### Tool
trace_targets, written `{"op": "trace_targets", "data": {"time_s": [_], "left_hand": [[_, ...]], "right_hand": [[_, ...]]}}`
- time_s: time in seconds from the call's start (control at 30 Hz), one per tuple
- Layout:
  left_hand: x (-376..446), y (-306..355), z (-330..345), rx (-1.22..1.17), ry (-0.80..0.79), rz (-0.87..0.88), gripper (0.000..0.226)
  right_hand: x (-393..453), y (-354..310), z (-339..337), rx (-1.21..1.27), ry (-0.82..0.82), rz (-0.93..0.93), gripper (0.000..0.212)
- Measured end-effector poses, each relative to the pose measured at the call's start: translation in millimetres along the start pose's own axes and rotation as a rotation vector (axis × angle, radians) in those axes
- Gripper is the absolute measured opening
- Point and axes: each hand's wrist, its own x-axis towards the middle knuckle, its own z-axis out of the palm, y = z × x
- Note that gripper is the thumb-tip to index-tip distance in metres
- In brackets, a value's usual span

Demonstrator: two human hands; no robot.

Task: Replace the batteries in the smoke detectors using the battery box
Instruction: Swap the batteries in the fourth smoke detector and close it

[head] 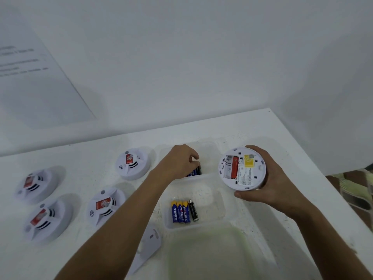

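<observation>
The right hand [268, 178] grips a smoke detector [242, 168] by its rim, underside up, with a red battery [234, 167] seated in its bay and a yellow label beside it; it hovers right of the far clear box [210, 152]. The left hand [179, 160] reaches into that far box, fingers curled down onto the batteries [196, 171] there; whether it has pinched one I cannot tell. The near box [214, 199] holds four batteries [184, 212]; four detectors [133, 163] lie on the white table [80, 158] at left.

2 bare forearms end in the left hand [178, 158] and right hand [270, 178], no sleeves visible.
</observation>
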Motion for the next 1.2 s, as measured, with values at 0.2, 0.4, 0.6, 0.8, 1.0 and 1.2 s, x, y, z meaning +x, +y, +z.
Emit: {"op": "trace_targets", "data": {"time_s": [0.2,0.4,0.6,0.8,1.0,1.2], "left_hand": [[-28,33,-24,-0.254,0.145,0.173,0.02],[-48,57,-37,-0.211,-0.067,0.281,0.054],[-53,59,-35,-0.226,-0.075,0.252,0.057],[-54,61,-27,-0.264,-0.076,0.239,0.053],[-51,59,-21,-0.309,-0.049,0.244,0.053],[-51,64,-19,-0.325,0.204,0.277,0.028]], "right_hand": [[4,-6,3,-0.009,-0.026,-0.048,0.095],[7,-11,8,0.003,-0.052,-0.089,0.094],[8,-16,14,-0.009,-0.028,-0.146,0.089],[16,-15,21,-0.061,0.019,-0.19,0.089],[19,-12,19,-0.058,0.016,-0.18,0.089],[22,-6,17,-0.04,0.025,-0.144,0.092]]}}
